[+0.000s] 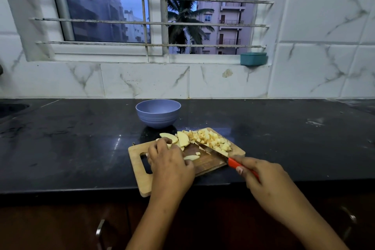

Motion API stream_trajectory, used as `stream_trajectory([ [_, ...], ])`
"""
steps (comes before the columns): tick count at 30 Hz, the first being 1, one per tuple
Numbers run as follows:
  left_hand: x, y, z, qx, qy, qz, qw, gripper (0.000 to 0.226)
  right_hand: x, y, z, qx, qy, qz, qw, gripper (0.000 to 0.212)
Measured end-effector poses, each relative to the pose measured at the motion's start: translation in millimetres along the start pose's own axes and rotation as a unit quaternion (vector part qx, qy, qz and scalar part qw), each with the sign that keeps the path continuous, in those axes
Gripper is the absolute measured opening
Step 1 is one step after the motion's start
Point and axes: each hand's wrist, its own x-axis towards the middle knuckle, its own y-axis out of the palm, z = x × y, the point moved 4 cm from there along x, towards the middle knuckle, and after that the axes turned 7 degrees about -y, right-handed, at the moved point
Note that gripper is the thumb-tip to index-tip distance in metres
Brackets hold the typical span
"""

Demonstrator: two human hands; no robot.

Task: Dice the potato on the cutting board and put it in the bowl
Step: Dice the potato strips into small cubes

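Observation:
A wooden cutting board (205,165) lies at the front edge of the black counter. Several pale potato slices (182,138) sit at its far left, and a heap of diced potato (213,140) covers its far right. One loose slice (191,157) lies mid-board. My left hand (168,160) reaches over the board with curled fingers resting on the slices. My right hand (261,176) grips the red handle of a knife (212,151), whose blade points up-left toward the slices. An empty blue bowl (158,113) stands just behind the board.
The black counter (71,138) stretches left and right of the board. A teal container (253,59) sits on the window sill at the right. A marble-tiled wall and barred window rise behind. Cabinet handles (100,229) show below the counter edge.

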Motion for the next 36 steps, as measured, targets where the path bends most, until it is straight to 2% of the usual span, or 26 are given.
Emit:
stream_trajectory([
  [3, 1, 1, 2, -0.014, 0.008, 0.001, 1.0, 0.029, -9, 3, 15, -0.001, -0.022, 0.004, 1.0, 0.039],
  [12, 1, 2, 4, -0.021, 0.006, -0.016, 1.0, 0.027, -11, 11, 33, -0.064, -0.017, 0.026, 0.997, 0.045],
  [16, 2, 3, 3, -0.014, 0.003, -0.02, 1.0, 0.03, -8, 25, 34, -0.138, -0.006, 0.057, 0.989, 0.055],
  [19, 2, 1, 4, -0.022, 0.002, -0.02, 1.0, 0.029, -5, 37, 37, -0.182, -0.021, 0.051, 0.982, 0.062],
  [25, 1, -4, 5, -0.075, -0.003, -0.029, 0.997, 0.021, -11, 35, 35, -0.162, -0.028, 0.007, 0.986, 0.058],
  [31, 1, -4, 6, -0.092, -0.005, -0.033, 0.995, 0.014, -13, 39, 41, -0.164, -0.014, 0.051, 0.985, 0.06],
  [36, 2, -4, 8, -0.087, 0.003, -0.028, 0.996, 0.017, -2, 39, 47, -0.202, -0.037, 0.035, 0.978, 0.064],
])
